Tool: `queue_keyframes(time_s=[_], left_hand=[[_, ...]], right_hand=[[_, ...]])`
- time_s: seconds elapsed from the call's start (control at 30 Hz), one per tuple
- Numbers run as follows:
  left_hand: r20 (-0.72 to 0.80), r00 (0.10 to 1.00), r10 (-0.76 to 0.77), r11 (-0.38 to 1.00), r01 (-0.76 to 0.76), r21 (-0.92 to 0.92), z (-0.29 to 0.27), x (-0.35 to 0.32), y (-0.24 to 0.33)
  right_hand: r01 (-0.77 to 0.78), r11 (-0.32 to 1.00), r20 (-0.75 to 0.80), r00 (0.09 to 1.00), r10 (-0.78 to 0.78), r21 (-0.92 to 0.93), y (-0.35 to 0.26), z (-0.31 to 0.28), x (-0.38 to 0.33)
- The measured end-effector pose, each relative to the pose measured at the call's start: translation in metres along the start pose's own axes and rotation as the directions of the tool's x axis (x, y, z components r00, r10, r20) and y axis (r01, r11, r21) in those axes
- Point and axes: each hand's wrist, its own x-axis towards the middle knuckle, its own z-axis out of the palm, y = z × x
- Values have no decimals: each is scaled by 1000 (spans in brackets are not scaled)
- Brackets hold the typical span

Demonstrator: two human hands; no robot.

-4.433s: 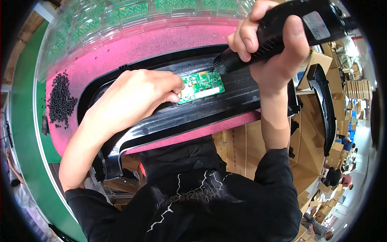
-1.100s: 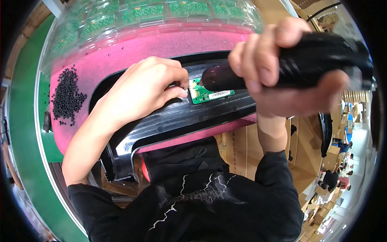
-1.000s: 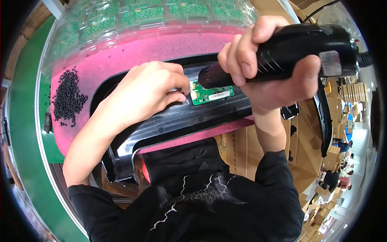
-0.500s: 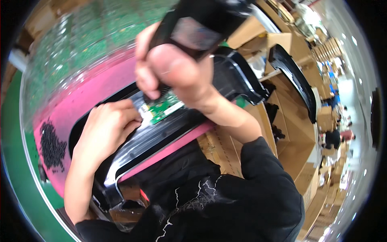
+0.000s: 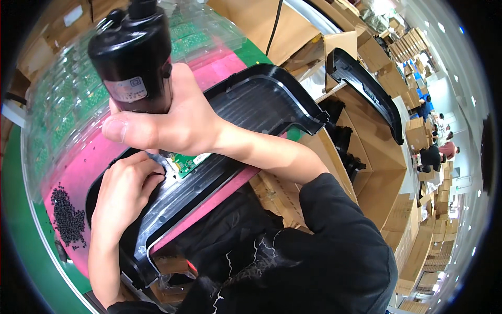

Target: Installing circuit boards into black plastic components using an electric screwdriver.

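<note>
My right hand (image 5: 180, 118) is wrapped round a black electric screwdriver (image 5: 130, 60), which stands nearly upright with its lower end hidden behind the hand. Beneath it, a green circuit board (image 5: 189, 164) lies inside a long, curved black plastic housing (image 5: 256, 107). My left hand (image 5: 123, 188) rests in the housing just left of the board, thumb and fingertips pinched together. Whatever those fingertips hold, if anything, is too hidden to make out.
Small black screws (image 5: 68, 219) are heaped on the pink mat (image 5: 104, 153) at the left. Clear plastic trays (image 5: 63, 115) with green boards lie behind. At the right, a second black housing (image 5: 366, 89) leans over an open cardboard box (image 5: 381, 183). Several people are in the distance.
My right hand has carried the screwdriver leftward and turned it more upright, over the board's left end. My left hand stays beside the board, still pinched. The whole view has shifted slightly.
</note>
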Motion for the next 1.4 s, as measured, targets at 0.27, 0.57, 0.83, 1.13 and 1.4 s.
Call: queue_keyframes(time_s=[0.27, 0.57, 0.83, 1.13, 1.4], left_hand=[[-88, 986, -140, 988, 133, -80, 3, -2, -4], [-174, 984, -27, 996, 11, -92, 1, -1, -5], [-261, 964, 43, 946, -124, -300, -1, 1, -5], [-146, 984, 101, 892, -155, -425, -5, 1, 1], [-70, 976, 205, 976, -209, -62, 14, 7, -8]], right_hand=[[-56, 998, 49, 997, 58, -43, 3, 4, 2], [-162, 982, 57, 986, 157, 97, -24, 0, -20], [113, 917, 2, 992, -123, 383, -46, 2, -21], [222, 897, 104, 954, -280, 382, -57, -30, -26], [17, 1000, -8, 1000, -17, 10, -59, -63, -42]])
